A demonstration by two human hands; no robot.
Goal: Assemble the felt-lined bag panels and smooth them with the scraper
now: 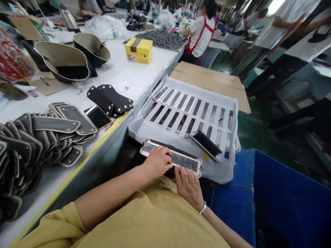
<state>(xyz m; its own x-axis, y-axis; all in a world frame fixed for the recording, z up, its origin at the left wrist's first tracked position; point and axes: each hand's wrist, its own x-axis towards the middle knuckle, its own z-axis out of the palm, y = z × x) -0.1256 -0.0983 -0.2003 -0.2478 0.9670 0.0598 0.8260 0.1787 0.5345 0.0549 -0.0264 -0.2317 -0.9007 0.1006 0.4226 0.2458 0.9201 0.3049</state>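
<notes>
Both of my hands hold one long flat grey piece with a pale edge (181, 159) in front of my body. My left hand (157, 161) curls over its middle, fingers pressed on the top face. My right hand (188, 186) grips its near edge from below, fingers folded up against it. The piece lies across the near rim of a white slatted crate (227, 172), where two darker pieces (205, 144) rest on the slats.
A white worktable (124, 74) runs along my left with a fanned stack of grey pieces (38, 137), a phone (97, 116), black pieces (111, 98) and a yellow box (139, 50). A blue bin (284, 199) stands on the right. Another person (200, 31) works farther back.
</notes>
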